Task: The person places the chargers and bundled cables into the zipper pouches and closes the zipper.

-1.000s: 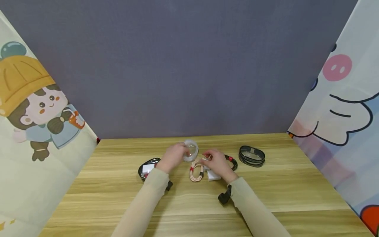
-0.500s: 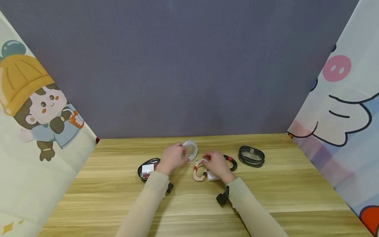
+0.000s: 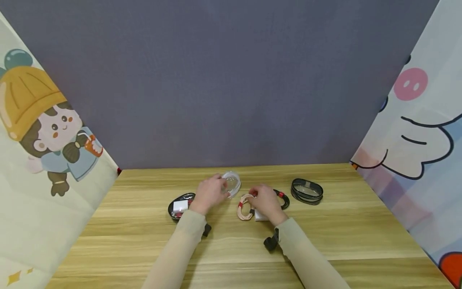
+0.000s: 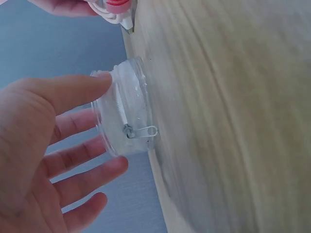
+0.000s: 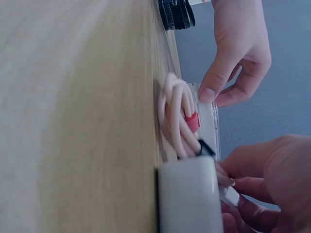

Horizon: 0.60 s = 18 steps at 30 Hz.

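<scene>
My left hand (image 3: pixel 210 194) grips a round clear zip pouch (image 4: pixel 131 107), thumb on its upper edge and fingers spread behind it. A metal zipper pull shows on the pouch's side in the left wrist view. Beside it, my right hand (image 3: pixel 267 202) pinches the end of a pale pink charging cable (image 5: pixel 175 111), near a white connector (image 5: pixel 229 195). The cable is coiled, with a red strap and a black tie. A white block like a charger (image 5: pixel 189 194) stands close to the coil, partly hidden by the right hand in the head view.
Behind the right hand lies a black cable coil with a red band (image 3: pixel 285 199). Farther right is another black coil (image 3: pixel 306 192). Left of the left hand is a black coiled item with a white label (image 3: pixel 180 206). A grey panel (image 3: pixel 231 100) rises behind the wooden table (image 3: pixel 231 257).
My right hand and the pink cable coil have shifted a little to the right. The pouch and my left hand have moved slightly left.
</scene>
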### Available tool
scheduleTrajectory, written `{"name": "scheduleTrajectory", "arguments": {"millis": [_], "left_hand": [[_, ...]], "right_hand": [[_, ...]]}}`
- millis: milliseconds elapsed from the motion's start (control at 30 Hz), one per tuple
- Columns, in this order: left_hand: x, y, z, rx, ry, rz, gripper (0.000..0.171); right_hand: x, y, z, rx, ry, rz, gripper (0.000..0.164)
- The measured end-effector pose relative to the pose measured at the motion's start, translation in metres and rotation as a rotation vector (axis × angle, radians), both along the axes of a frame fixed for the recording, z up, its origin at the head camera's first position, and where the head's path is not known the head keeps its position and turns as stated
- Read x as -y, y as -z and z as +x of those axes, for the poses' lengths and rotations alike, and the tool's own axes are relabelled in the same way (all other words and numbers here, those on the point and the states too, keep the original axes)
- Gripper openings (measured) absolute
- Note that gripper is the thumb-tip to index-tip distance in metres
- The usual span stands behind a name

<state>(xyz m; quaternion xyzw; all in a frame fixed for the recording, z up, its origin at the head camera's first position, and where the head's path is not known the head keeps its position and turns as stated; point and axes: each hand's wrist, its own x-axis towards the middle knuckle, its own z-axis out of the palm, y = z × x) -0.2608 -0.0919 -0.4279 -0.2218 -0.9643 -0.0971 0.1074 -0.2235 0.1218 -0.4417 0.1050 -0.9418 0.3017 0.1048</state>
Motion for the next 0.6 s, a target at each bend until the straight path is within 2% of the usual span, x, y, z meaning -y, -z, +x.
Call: {"name": "scheduleTrajectory", "arguments": {"millis": [200,300,500,600], "left_hand": [[0.001,0.001,0.001,-0.017,0.016,0.017,0.024],[0.002,0.002,0.002,-0.017,0.016,0.025,0.020],[0.004,0.003,0.002,-0.026,0.036,0.038,0.018],[0.004,0.002,0.004,0.004,0.031,0.059,0.021]], "right_hand": [[-0.002,0.001,0.000,-0.006,0.054,-0.049,0.009],[-0.004,0.002,-0.001,0.003,0.043,-0.071,0.008],[-0.009,-0.001,-0.002,0.060,0.058,-0.132,0.013],[-0.012,-0.003,-0.004,0.090,0.054,-0.137,0.015]]}}
